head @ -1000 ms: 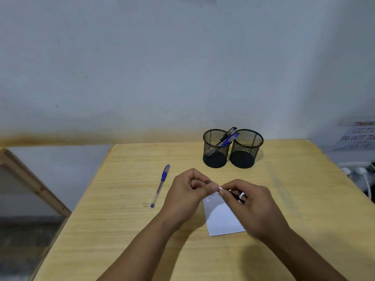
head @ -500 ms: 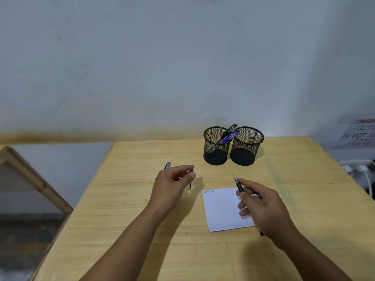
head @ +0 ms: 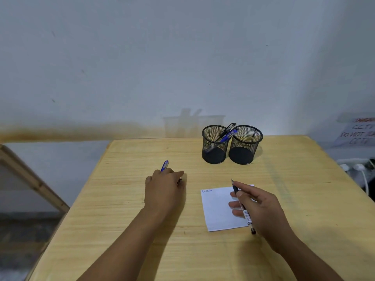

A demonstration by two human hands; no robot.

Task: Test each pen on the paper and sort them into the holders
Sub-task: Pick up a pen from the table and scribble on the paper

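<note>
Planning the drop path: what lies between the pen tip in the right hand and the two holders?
In the head view, only bare table lies between the pen tip in the right hand and the holders.

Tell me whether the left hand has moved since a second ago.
Yes. The left hand has gone left, off the paper, and now lies by the blue pen on the table.

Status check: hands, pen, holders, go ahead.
Right hand grips uncapped pen, tip up, over paper. Left hand sets cap down by blue pen. Left holder has pens; right holder looks empty.
</note>
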